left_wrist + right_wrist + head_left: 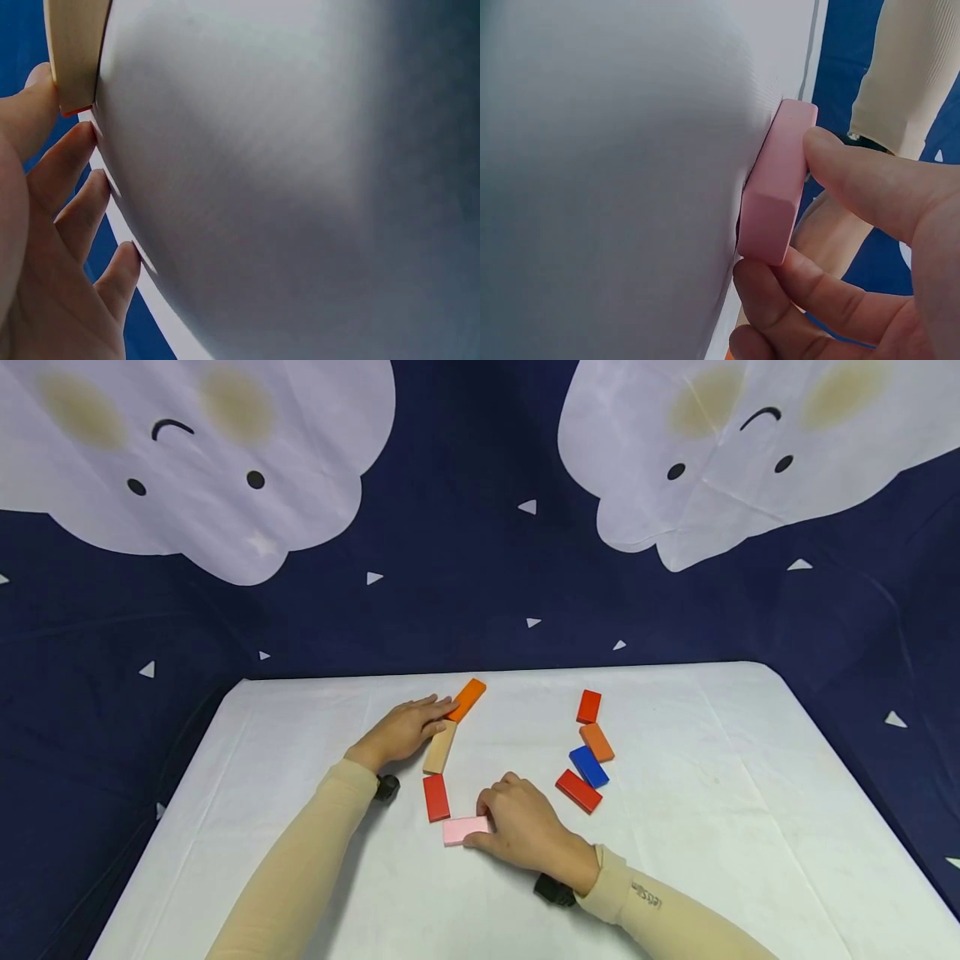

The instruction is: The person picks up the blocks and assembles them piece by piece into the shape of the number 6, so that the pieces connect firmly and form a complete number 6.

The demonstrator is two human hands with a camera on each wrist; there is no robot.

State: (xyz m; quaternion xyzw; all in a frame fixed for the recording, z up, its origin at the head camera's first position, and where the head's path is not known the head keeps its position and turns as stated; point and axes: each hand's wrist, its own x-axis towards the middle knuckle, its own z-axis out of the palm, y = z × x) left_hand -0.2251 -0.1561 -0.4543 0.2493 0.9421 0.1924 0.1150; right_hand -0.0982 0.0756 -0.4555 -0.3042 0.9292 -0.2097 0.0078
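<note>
A pink block (457, 832) lies flat on the table, and my right hand (521, 825) pinches its right end. In the right wrist view the thumb is on one side of the pink block (774, 176) and the fingers are at its other side. My left hand (405, 728) lies low over the table with fingers extended, overlapping the lower end of an orange block (469, 697). Its thumb is at the upper end of a bare wood block (439, 748); in the left wrist view the thumb is beside that wood block (77, 56). Between wood and pink lies a red block (437, 798).
To the right, another line of blocks zigzags on the white tabletop (705, 827): a small red block (589, 706), an orange-brown block (597, 742), a blue block (588, 767) and a red block (578, 792). A dark blue cloud-patterned cloth (465, 527) hangs behind the table.
</note>
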